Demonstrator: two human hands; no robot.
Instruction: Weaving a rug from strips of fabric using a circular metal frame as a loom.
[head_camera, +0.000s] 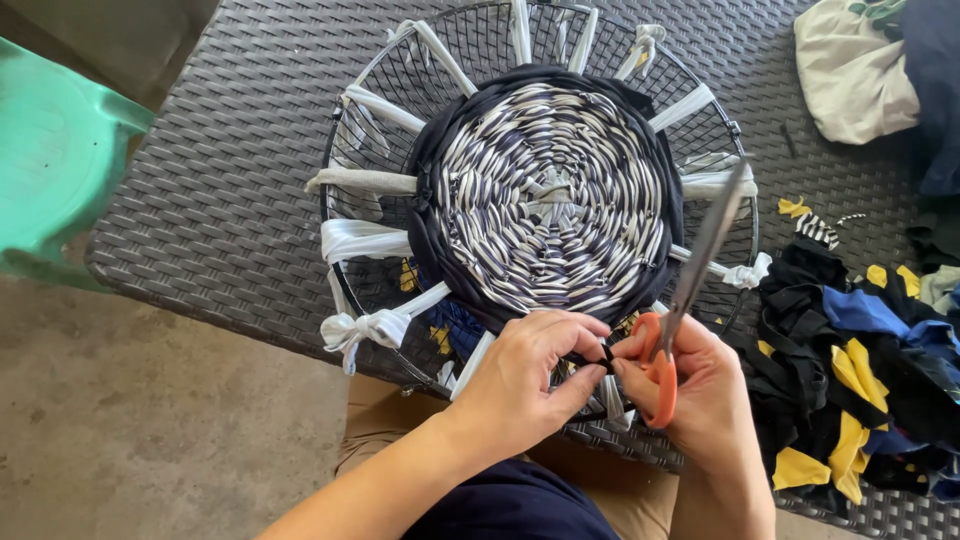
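Note:
A round wire frame (345, 130) lies on a dark woven table (230, 200). White fabric strips (365, 181) run like spokes from its rim to a round woven mat (550, 190) of white and navy strips with a dark border. My left hand (525, 380) pinches a dark fabric strip (606, 355) at the mat's near edge. My right hand (700, 390) touches the same strip with its fingertips and holds orange-handled scissors (690, 280), blades pointing up and away over the frame.
A heap of black, yellow and blue fabric scraps (860, 370) lies on the table at right. A cream cloth (850, 70) sits at the far right corner. A green plastic chair (50, 150) stands left of the table, over a concrete floor (150, 420).

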